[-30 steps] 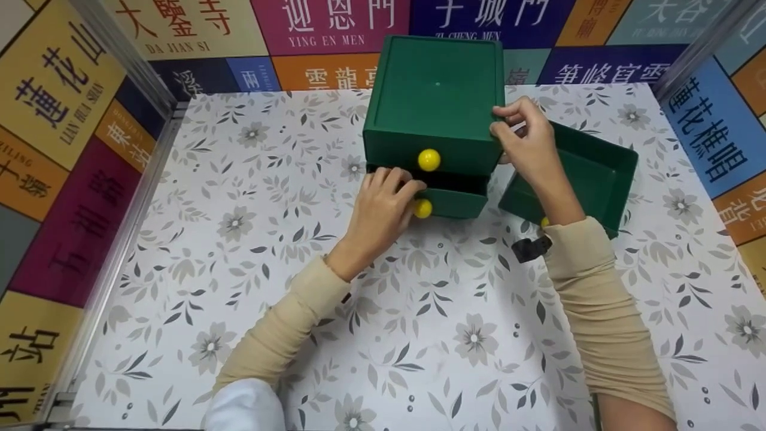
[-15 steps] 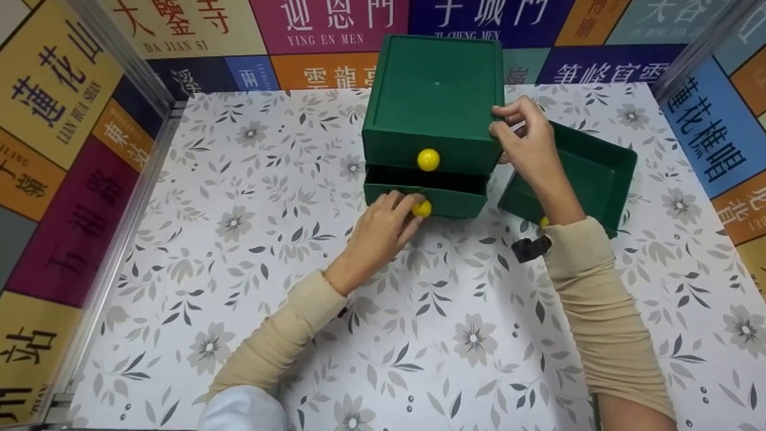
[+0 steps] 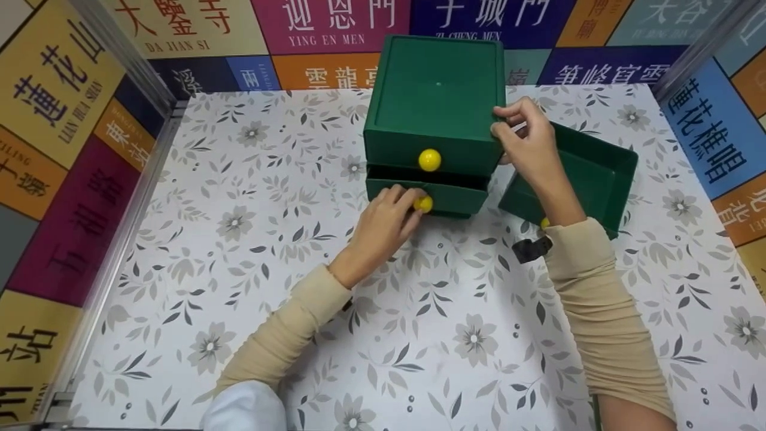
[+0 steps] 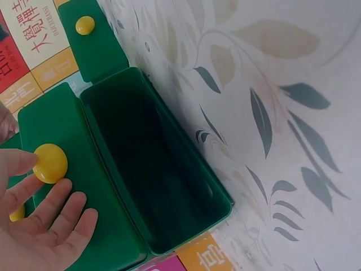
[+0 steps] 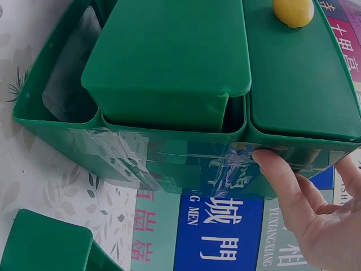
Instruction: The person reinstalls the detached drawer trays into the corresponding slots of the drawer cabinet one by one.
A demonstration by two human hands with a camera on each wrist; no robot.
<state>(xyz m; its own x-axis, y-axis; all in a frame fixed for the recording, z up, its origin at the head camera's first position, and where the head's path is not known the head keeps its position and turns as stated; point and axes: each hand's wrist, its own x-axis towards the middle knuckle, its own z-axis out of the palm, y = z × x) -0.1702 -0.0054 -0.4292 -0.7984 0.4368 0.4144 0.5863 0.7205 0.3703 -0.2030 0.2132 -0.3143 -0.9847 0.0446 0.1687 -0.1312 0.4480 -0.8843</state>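
1. The green cabinet [image 3: 437, 90] stands upright on the patterned table [image 3: 383, 347]. Of its three compartments, the bottom compartment [image 4: 163, 180] has no drawer in it.
2. The loose drawer [image 3: 592, 161] lies on the table at the cabinet's right, open side up; judging by this, its removal is done or its return is left.
3. The middle drawer [image 3: 464, 197] juts partway from the cabinet, so this step looks half complete; which way it is travelling cannot be told.
4. The top drawer [image 3: 389, 146] sits flush, apparently untouched.
5. The right hand [image 3: 526, 134] holds the cabinet's right side near the upper front corner, thumb and bent fingers against the wall.
6. The left hand [image 3: 377, 224] pinches the middle yellow knob [image 4: 53, 164] between thumb and forefinger; its other fingers are loosely spread near the drawer front.
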